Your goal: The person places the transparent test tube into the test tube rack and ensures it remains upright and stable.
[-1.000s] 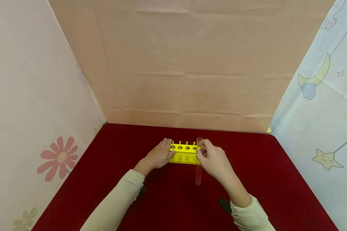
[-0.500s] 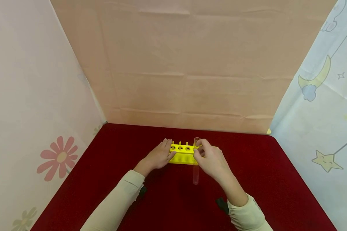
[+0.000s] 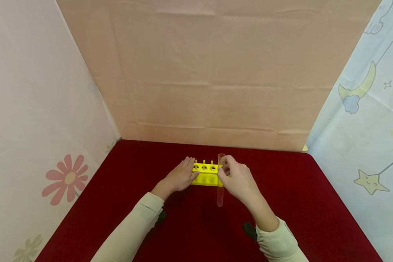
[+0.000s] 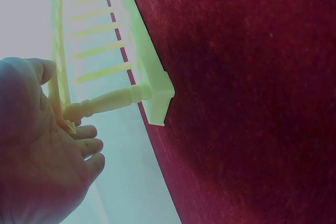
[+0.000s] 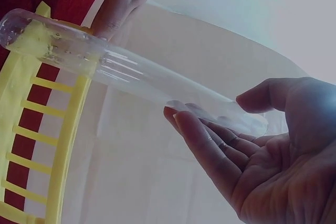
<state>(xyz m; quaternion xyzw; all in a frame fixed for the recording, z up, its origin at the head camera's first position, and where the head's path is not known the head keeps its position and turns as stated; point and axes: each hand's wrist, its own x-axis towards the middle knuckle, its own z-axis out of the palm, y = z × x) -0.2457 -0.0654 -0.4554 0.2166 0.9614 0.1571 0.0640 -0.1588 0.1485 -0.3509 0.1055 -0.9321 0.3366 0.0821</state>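
Observation:
A yellow test tube rack (image 3: pixel 204 179) stands on the table, with round holes along its top and a row of pegs behind them. My left hand (image 3: pixel 180 176) grips its left end; in the left wrist view, the thumb and fingers of that hand (image 4: pixel 37 150) close on the upper plate. With thumb and fingers, my right hand (image 3: pixel 240 182) pinches a clear test tube (image 3: pixel 220 198) near its open end. The tube is held upright in front of the rack, over its right part, outside the holes. Its rounded bottom (image 5: pixel 13 27) overlaps the rack in the right wrist view.
A dark red cloth (image 3: pixel 196 233) covers the table. Behind it rises a tan paper wall (image 3: pixel 203 72). Patterned white sheets, a flowered one (image 3: pixel 36 109) at left and a moon-and-star one (image 3: pixel 363 138) at right, close in the sides.
My right hand has carried the test tube slightly left and a little up along the front of the rack. The left hand and the rack have stayed still.

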